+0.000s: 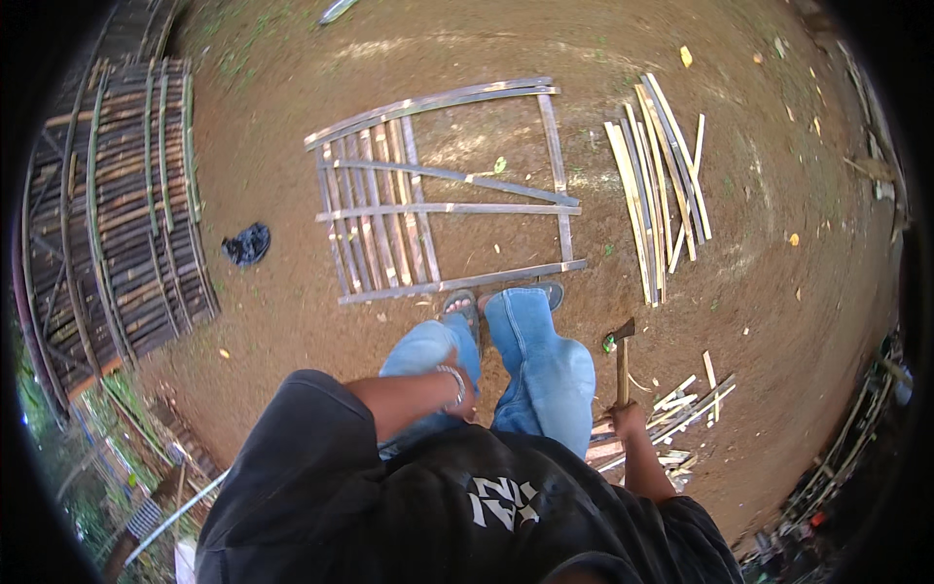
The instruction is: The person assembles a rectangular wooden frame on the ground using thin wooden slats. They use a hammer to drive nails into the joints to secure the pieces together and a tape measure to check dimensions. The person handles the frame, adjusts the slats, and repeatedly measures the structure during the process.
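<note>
Frame (506,207) on the far ground looks only part-filled, slats (384,161) at left, its right mostly bare, loose strips (665,173) farther right, the right hand (628,420) wrapped round a hatchet (623,368) (left hand (465,397) near the lap, grip unclear)

This is an outdoor yard with woodwork under way: bare dirt (292,336) (dotted with fallen leaves (686,56)) ahead of the right grip (628,419) on a hatchet (624,368), wood strips (678,156) beyond, offcuts (695,411) beside it, greenery (53,506) far left of it.
</note>
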Demonstrator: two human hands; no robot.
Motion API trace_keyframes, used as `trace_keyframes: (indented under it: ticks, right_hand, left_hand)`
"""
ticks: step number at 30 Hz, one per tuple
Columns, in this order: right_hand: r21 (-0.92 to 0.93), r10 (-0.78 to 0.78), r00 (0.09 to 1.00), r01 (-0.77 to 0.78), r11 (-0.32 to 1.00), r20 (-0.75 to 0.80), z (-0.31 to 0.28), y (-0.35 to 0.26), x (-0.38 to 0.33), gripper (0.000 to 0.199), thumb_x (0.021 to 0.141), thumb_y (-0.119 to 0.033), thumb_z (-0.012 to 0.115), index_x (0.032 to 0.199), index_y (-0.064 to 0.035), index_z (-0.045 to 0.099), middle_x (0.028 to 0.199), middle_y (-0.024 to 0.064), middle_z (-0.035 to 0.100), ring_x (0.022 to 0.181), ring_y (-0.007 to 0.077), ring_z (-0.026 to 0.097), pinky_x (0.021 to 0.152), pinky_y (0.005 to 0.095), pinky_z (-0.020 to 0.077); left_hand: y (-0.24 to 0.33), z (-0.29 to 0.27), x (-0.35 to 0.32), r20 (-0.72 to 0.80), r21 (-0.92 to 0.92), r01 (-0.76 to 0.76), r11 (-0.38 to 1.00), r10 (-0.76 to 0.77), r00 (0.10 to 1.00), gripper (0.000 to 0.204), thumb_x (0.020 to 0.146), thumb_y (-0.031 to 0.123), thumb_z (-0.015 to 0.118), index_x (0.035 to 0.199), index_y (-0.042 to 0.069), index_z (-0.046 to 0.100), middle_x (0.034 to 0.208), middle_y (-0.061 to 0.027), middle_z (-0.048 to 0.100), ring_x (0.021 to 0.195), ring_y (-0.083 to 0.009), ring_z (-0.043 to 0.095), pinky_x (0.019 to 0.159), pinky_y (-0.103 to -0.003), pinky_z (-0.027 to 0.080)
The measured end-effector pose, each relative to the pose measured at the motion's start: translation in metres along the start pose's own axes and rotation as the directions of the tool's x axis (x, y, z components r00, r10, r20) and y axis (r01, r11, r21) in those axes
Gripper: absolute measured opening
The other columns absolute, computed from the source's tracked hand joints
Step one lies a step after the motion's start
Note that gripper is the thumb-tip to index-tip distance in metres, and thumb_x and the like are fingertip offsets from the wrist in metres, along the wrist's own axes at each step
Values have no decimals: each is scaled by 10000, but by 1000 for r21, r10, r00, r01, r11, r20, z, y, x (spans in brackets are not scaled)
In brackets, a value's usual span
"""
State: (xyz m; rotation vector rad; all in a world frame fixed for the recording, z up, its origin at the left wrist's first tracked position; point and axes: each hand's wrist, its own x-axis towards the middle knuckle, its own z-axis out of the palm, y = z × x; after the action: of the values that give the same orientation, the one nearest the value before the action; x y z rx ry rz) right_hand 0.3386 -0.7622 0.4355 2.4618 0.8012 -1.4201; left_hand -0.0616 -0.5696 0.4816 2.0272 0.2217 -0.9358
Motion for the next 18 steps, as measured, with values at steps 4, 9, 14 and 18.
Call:
trace_keyframes:
  ticks: [4, 9, 14, 18]
  right_hand:
    - [187, 59, 998, -65, 980, 38, -1, 47, -14, 367, 793, -221, 759, 1027, 29, 628, 809, 219, 710, 699, 289, 726, 647, 407, 552]
    - [130, 11, 995, -24, 991, 95, -16, -88, -126, 219, 866, -91, 734, 1013, -10, 595, 732, 106, 646, 550, 201, 631, 504, 336, 529]
    - [-170, -262, 959, 277, 946, 108, -17, -182, -219, 351, 825, -206, 748, 1035, 38, 607, 804, 177, 715, 728, 248, 730, 678, 394, 564]
    - [-183, -469, 879, 476, 860, 83, 25, -191, -231, 390, 841, -246, 774, 1069, 15, 595, 869, 254, 707, 846, 415, 714, 732, 483, 565]
  left_hand:
    - [46, 68, 7, -15, -343, -330, 880, 346, 938, 404, 964, 451, 604, 973, 63, 717, 1079, -132, 708, 1044, -307, 671, 832, -434, 530]
    - [68, 49, -108, -174, -911, 10, 413, -406, 897, 372, 946, 385, 671, 831, 32, 694, 883, -153, 715, 931, -251, 692, 767, -373, 528]
    - [71, 106, -107, -500, -859, -441, 260, -614, 611, 454, 884, 280, 741, 1216, -9, 627, 1184, -190, 700, 1101, -263, 680, 950, -360, 530]
    - [97, 69, -117, -382, -844, -534, -38, -656, 651, 670, 909, 190, 758, 1443, -22, 414, 1388, -181, 579, 1246, -278, 600, 1059, -375, 480]
